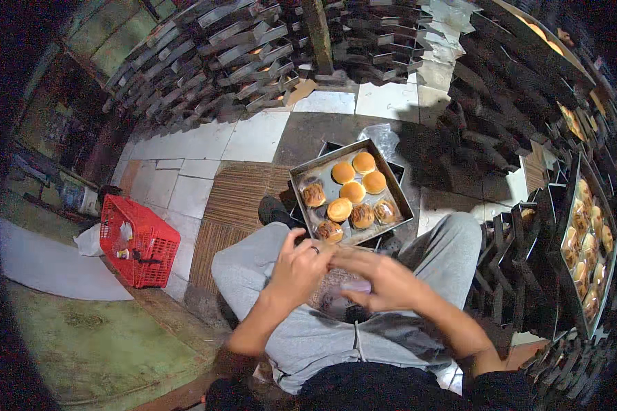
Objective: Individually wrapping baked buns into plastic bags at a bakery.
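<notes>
In front of my knees a square metal tray (405, 218) sits tilted, holding several round buns. Some are plain golden buns (352, 192); others have dark brown streaked tops (362, 216), and a few look covered in clear plastic. My left hand (298, 269) is over my lap by the tray's near edge, fingers curled in. My right hand (384, 279) meets it at the fingertips, smeared by motion. Below and between them shows a shiny, see-through and purplish item (355, 288), perhaps plastic wrapping; what the fingers hold is hidden.
On the floor to the left stands a red plastic basket (144, 246) with small items inside. Stacked dark trays (219, 55) line the back and right. At the right, another tray holds wrapped buns (588, 246). A clear plastic bag (379, 140) lies behind the near tray.
</notes>
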{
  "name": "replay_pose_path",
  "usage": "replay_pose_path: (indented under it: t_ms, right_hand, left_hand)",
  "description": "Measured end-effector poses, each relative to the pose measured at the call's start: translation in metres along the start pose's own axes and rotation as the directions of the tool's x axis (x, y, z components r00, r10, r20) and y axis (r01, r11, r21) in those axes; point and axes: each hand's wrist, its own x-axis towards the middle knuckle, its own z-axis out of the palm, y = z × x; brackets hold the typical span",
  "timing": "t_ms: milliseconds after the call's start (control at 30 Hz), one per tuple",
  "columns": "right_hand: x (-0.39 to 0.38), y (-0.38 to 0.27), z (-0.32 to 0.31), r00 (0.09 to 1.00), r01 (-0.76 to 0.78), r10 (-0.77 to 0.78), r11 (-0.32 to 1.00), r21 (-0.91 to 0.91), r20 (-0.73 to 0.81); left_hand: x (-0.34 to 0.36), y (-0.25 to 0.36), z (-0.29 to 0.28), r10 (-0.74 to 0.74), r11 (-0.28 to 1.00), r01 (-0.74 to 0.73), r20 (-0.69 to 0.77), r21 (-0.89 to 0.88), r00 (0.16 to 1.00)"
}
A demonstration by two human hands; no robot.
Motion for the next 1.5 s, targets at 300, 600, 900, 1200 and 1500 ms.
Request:
replay_pose_path:
  t_ms: [300,600,900,1200,1500]
  right_hand:
    - [0.059,0.032,0.069,0.994,-0.062,0.065,0.997,0.035,-0.089]
    - [0.123,0.216,0.169,1.0,0.014,-0.019,0.894,-0.449,-0.007]
    - [0.096,0.302,0.101,0.803,-0.581,0.572,0.814,-0.006,-0.165]
    - [0.045,0.067,0.064,0.839,-0.412,0.428,0.096,0.906,0.336]
    - [0.069,-0.03,0.131,0.948,0.265,-0.264,0.964,0.017,0.175]
  left_hand:
    - [-0.008,0.004,0.006,-0.249,0.948,0.215,-0.124,-0.236,0.961]
    - [-0.049,-0.142,0.029,-0.984,-0.11,-0.278,0.145,-0.954,-0.107]
    - [-0.05,-0.125,0.026,-0.947,-0.265,-0.552,0.107,-0.79,0.302]
    - [-0.059,-0.097,0.045,-0.911,-0.381,-0.566,0.191,-0.731,0.366]
    - [-0.098,-0.05,0.013,-0.9,-0.367,-0.67,0.063,-0.645,0.432]
